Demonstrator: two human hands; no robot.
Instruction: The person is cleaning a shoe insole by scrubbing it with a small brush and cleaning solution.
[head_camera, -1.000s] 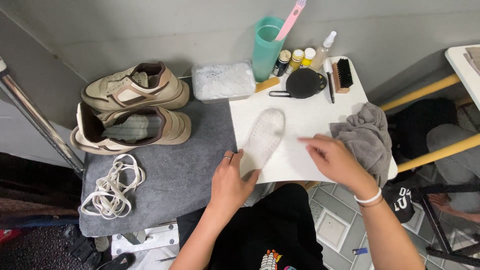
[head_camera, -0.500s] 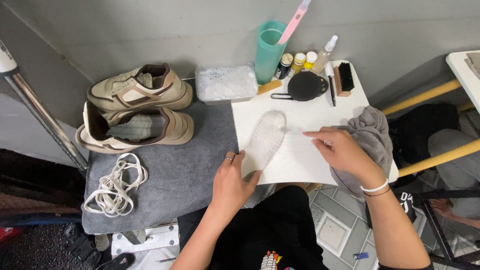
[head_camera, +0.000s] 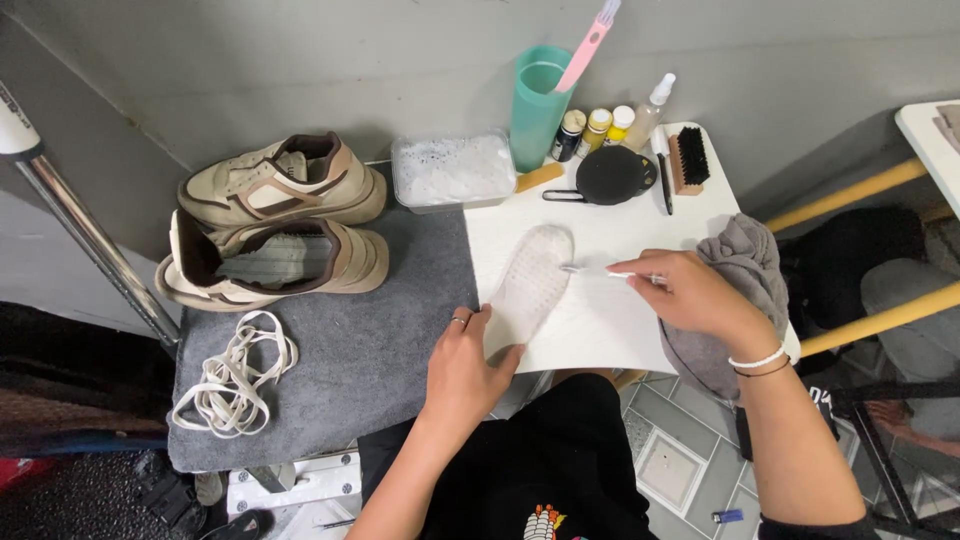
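The white insole (head_camera: 528, 285) is pinned flat on the white board (head_camera: 600, 320) by the left hand (head_camera: 462, 365); a small white brush (head_camera: 600, 272) is pinched in the closed right hand (head_camera: 690, 295), its head at the insole's edge; scrubbing seems barely begun; the unlaced sneakers (head_camera: 275, 225) lie untouched.

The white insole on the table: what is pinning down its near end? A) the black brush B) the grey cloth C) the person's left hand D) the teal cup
C: the left hand rests on the near end of the insole, while the right hand holds a thin white brush beside it.
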